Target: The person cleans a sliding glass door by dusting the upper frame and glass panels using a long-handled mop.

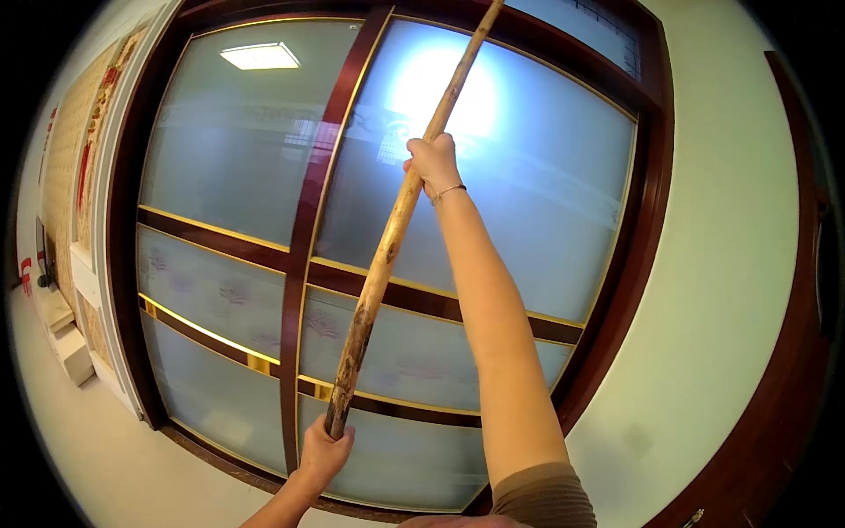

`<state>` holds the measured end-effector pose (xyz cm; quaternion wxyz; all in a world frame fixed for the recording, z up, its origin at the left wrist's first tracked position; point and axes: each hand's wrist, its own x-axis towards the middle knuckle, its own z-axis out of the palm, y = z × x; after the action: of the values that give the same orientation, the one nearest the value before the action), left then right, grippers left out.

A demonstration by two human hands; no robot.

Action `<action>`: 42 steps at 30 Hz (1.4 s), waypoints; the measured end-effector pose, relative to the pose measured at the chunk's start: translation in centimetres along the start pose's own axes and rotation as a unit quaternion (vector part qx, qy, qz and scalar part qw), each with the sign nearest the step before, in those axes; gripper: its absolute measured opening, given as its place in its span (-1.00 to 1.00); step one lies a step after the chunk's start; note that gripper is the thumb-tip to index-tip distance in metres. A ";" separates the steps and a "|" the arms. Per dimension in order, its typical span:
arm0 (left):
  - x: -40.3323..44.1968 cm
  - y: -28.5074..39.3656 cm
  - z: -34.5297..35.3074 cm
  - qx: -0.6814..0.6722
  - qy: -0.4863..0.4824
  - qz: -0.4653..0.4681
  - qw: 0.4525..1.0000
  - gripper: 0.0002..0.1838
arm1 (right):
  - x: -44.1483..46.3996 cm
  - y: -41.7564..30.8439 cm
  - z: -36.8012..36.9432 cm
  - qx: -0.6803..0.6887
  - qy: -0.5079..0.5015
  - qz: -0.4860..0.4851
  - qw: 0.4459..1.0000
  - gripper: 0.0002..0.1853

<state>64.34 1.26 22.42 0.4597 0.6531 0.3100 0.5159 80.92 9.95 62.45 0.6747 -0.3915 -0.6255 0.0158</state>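
Closed round the wooden pole (379, 268): left hand (324, 453) at its lower end, right hand (434, 164) higher; I'd keep it clear of the glass panel (546, 194).

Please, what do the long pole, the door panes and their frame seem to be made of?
Pole: wood, apparently unpainted with a slight sheen; knots and dark, uneven patches show along it.
Door panes: probably glass, smooth and glossy; they mirror bright light.
Frame: perhaps varnished wood, from its red-brown gloss; coated metal is possible.
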 end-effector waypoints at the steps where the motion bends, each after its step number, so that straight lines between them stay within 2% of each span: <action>1: 0.1 0.2 0.8 -0.002 0.000 -0.001 1.000 -0.80 | 0.0 0.0 -1.2 -0.001 0.017 0.007 1.000 -0.62; 4: 0.5 1.6 4.1 0.051 0.006 0.016 0.999 -0.80 | 0.6 0.5 -6.2 0.009 0.033 0.012 0.999 -0.63; 6: 1.0 2.1 6.1 0.058 0.005 0.076 0.995 -0.80 | 1.0 0.4 -9.8 0.007 0.039 0.026 0.999 -0.63; 7: 1.3 2.7 7.1 0.059 0.003 0.075 0.995 -0.80 | 1.2 0.5 -11.1 0.018 0.083 -0.003 0.996 -0.89; 9: 1.6 3.8 8.8 0.068 0.030 0.120 0.990 -0.79 | 1.5 0.1 -13.7 0.018 0.103 -0.017 0.994 -0.89; 14: 2.4 5.3 11.2 0.102 0.032 0.123 0.987 -0.78 | 2.5 -0.5 -19.2 0.018 0.120 -0.004 0.993 -0.89; 16: 2.6 5.4 11.1 0.127 0.024 0.111 0.985 -0.78 | 2.5 -0.6 -20.1 0.025 0.098 0.007 0.995 -0.69; 19: 2.4 5.3 10.6 0.093 0.020 0.106 0.990 -0.78 | 2.1 -0.7 -20.4 0.031 0.091 -0.004 0.995 -0.71; 25: 0.3 5.6 5.5 0.114 0.059 0.094 0.987 -0.78 | 0.8 -1.7 -15.9 0.047 0.119 0.004 0.992 -0.70; 27: -0.3 4.9 3.0 0.151 0.075 0.049 0.984 -0.79 | 0.0 -1.8 -13.4 0.051 0.128 0.009 0.990 -0.70; 29: -0.8 3.1 0.8 0.133 0.092 0.055 0.985 -0.80 | -1.0 -2.2 -10.6 0.059 0.134 0.007 0.989 -0.70; 35: -4.7 3.3 -5.4 0.143 0.144 0.015 0.979 -0.82 | -3.8 -3.0 -2.4 0.084 0.140 0.001 0.987 -0.78; 38: -6.7 1.2 -7.9 0.198 0.157 0.000 0.968 -0.82 | -5.9 -3.6 1.3 0.069 0.119 0.011 0.990 -0.72; 42: -10.1 0.3 -10.3 0.153 0.170 -0.044 0.972 -0.80 | -8.5 -3.9 6.2 0.057 0.085 0.019 0.995 -0.72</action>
<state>51.65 -4.81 19.20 0.3169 0.6039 0.4878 0.5449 71.90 6.04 56.95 0.7462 -0.3642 -0.5563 0.0316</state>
